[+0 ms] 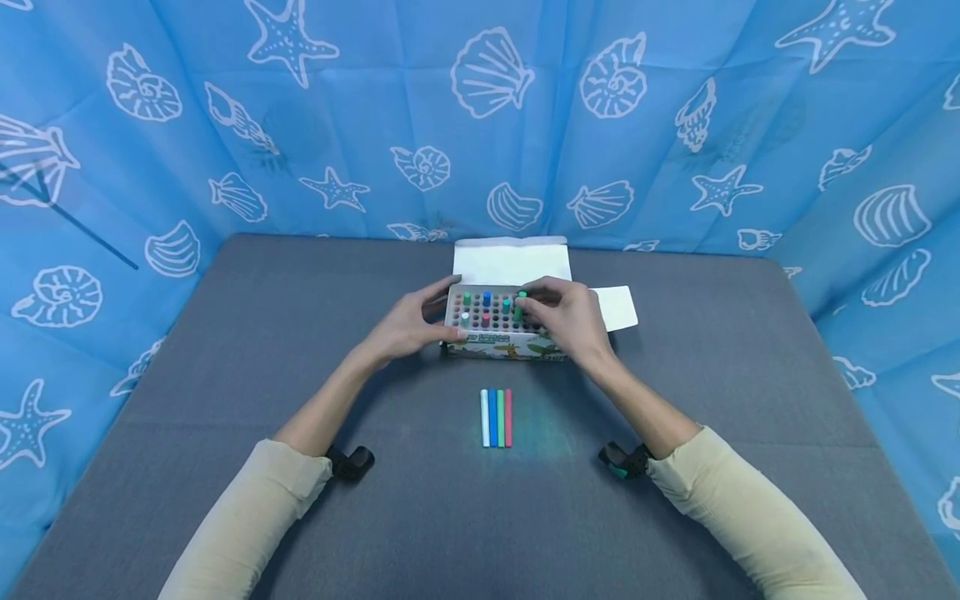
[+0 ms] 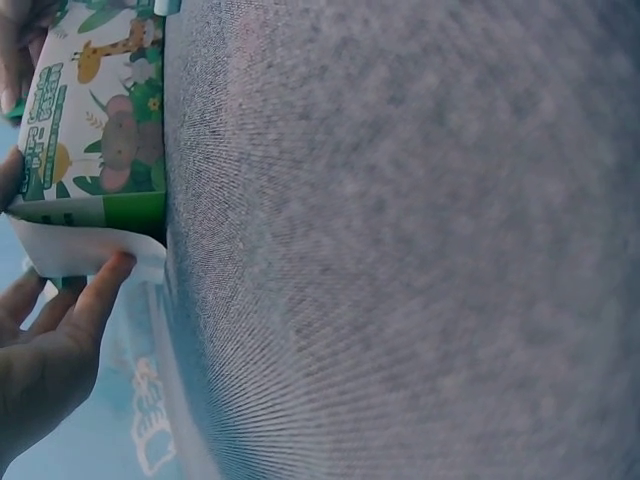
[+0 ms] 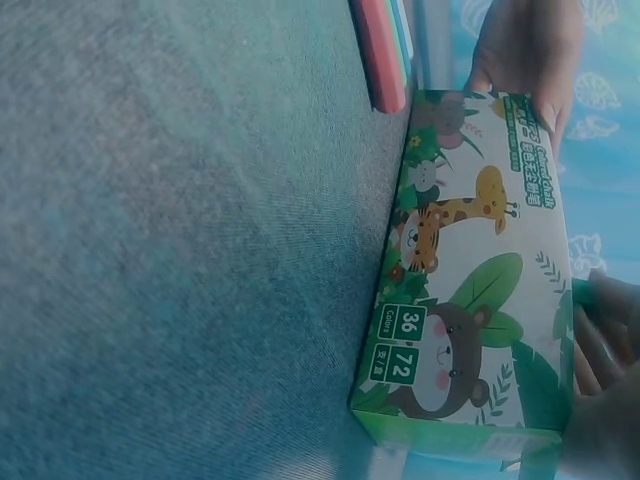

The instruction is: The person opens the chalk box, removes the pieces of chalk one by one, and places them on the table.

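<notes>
Pretty neat little printed cardboard box [image 1: 506,346], crisp edges and round holes across the top, sitting on a grey, woven-looking worktop [image 1: 420,517] with four slim chalk sticks [image 1: 492,418] side by side in front of it. Left hand [image 1: 408,323] grips the box's left end, fingers spread, while the right hand's [image 1: 572,318] fingers pinch a green cylindrical chalk [image 1: 518,314] upright over the box's right half.

Chalk box [image 1: 498,346]: front panel [image 3: 530,235] white, printed with cartoon animals and green leaves; end panel [image 3: 455,437] green; lid flap [image 1: 510,260] white. Loose chalk sticks [image 1: 492,418] — white, blue, green, pinkish red. Curtain [image 1: 360,100]: blue, with white seashell and starfish outlines. Tablecloth [image 1: 450,525]: grey. Sleeves [image 1: 247,504]: cream.
</notes>
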Demonstrator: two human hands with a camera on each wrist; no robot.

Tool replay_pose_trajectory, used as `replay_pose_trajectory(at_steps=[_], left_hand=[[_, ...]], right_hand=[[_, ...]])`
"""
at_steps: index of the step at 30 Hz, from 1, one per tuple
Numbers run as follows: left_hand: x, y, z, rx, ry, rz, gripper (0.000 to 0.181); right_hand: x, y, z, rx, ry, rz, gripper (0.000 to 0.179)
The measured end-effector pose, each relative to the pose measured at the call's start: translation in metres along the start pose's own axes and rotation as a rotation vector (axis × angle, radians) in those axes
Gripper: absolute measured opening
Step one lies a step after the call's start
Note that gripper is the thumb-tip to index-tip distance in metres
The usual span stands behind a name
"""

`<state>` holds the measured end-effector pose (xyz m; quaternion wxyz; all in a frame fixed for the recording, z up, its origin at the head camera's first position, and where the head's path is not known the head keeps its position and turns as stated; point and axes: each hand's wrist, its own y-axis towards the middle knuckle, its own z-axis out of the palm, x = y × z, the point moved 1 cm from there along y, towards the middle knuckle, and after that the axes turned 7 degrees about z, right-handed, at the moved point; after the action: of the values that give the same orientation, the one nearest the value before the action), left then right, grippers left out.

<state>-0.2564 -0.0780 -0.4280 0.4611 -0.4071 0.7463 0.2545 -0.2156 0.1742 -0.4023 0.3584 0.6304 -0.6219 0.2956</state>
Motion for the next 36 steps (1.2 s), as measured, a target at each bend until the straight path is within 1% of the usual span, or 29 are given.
replay_pose_trajectory(at_steps=[5,10,18,22,26,30,36], left_hand=[[0.000,0.000,0.001,-0.004,-0.002,-0.005,0.090],[0.001,0.000,0.001,-0.008,-0.009,-0.002,0.090],[0.002,0.000,0.000,-0.004,0.000,-0.006,0.091],[0.001,0.000,0.001,0.001,-0.001,-0.003,0.091],[0.000,0.001,0.002,0.012,-0.011,0.009,0.090],[0.002,0.001,0.002,0.005,-0.013,0.002,0.090],[0.003,0.001,0.001,0.001,-0.013,0.000,0.090]], right_hand=[[-0.001,-0.001,-0.002,-0.010,0.079,0.001,0.023],[-0.001,-0.002,-0.003,-0.024,0.147,0.003,0.027],[0.001,-0.003,-0.013,-0.039,0.253,-0.048,0.029],[0.002,-0.007,-0.019,-0.028,0.256,-0.031,0.031],[0.002,-0.013,-0.021,0.005,0.266,-0.003,0.032],[0.003,-0.018,-0.022,0.042,0.277,0.010,0.033],[0.003,-0.026,-0.024,0.064,0.277,0.020,0.032]])
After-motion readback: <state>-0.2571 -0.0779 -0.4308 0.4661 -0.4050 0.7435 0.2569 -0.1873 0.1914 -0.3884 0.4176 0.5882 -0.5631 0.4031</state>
